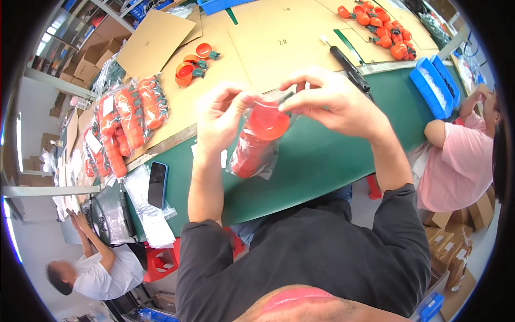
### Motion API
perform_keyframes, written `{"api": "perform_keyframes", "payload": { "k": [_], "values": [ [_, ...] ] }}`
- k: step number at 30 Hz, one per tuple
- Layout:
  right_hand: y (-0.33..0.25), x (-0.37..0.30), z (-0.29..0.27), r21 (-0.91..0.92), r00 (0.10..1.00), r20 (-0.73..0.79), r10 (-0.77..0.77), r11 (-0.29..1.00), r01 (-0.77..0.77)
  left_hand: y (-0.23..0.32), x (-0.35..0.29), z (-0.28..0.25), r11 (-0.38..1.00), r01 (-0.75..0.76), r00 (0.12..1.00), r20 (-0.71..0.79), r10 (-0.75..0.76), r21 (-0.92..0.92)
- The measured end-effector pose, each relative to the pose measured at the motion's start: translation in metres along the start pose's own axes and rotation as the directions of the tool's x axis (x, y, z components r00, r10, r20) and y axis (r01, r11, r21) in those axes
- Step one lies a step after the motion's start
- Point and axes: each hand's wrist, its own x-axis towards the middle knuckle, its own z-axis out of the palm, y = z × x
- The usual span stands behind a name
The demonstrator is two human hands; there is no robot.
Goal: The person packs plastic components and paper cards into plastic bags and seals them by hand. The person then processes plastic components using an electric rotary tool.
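Note:
A clear plastic bag (253,155) holding a stack of orange-red cup-shaped parts (268,122) hangs over the green table mat (316,166). At its upper edge, my left hand (222,115) pinches the plastic between thumb and fingers. Opposite, my right hand (335,104) grips the same edge with thumb and forefinger. The bag's mouth lies between my two hands, over the top cup. Past my left hand, several loose orange cups with dark green fittings (189,71) lie on the cardboard.
Filled bags of orange parts (129,115) are piled at the left. A phone (157,184) rests on papers. An electric screwdriver (348,67) lies beyond my right hand. A heap of orange cups (383,32) and blue bins (433,86) stand right. Two people sit at either side.

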Motion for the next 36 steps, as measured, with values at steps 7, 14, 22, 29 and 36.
{"api": "perform_keyframes", "payload": {
  "k": [7, 14, 22, 29, 36],
  "values": [
    [0.005, 0.034, -0.012, -0.044, 0.980, 0.118, 0.161, 0.987, -0.157, 0.007, 0.014, -0.003, 0.999, -0.042, 0.999, -0.020, 0.042, 0.010],
    [0.016, 0.019, -0.005, -0.022, 0.968, 0.107, 0.229, 0.973, -0.228, -0.001, 0.011, -0.010, 0.998, -0.005, 0.988, -0.153, 0.015, 0.069],
    [-0.002, 0.041, -0.017, -0.121, 0.998, 0.046, 0.031, 0.992, -0.025, 0.008, 0.009, -0.016, 0.983, -0.107, 0.960, -0.272, 0.064, -0.146],
    [0.007, 0.042, -0.005, 0.008, 0.986, -0.148, -0.075, 0.997, 0.077, 0.008, 0.010, -0.012, 0.992, -0.128, 0.945, -0.304, 0.118, -0.012],
    [0.034, 0.049, 0.011, 0.169, 0.979, -0.205, 0.025, 0.985, 0.011, 0.001, 0.023, -0.017, 0.997, -0.043, 0.970, -0.243, 0.025, -0.070]
  ]
}}
